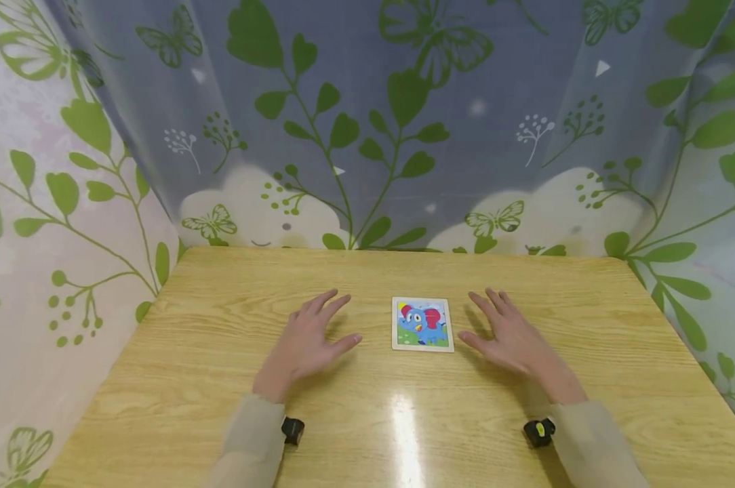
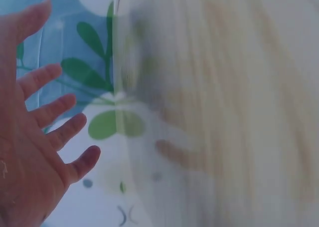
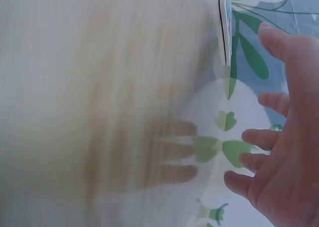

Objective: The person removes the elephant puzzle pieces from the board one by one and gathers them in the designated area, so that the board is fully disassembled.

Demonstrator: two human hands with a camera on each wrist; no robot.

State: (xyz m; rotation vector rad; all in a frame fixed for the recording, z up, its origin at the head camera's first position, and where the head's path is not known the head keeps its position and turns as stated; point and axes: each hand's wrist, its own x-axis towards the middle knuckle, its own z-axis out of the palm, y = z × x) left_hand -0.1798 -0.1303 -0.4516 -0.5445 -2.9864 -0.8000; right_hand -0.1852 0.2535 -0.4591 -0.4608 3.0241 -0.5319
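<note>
Elephant picture (image 1: 422,325) flat on bench (image 1: 184,373), 3 o'clock from left hand (image 1: 308,339), 9 o'clock from right hand (image 1: 510,339). Fingers (image 3: 264,138) spread, both empty. Risk: looks thin, so a one-sided push could skid it.

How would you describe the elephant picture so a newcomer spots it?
Start at the wood-grain table below the leaf-patterned curtain. Between the left hand and right hand, touching neither, lies the square elephant picture; its blue elephant with red ears sets it apart from the wood around it.
</note>
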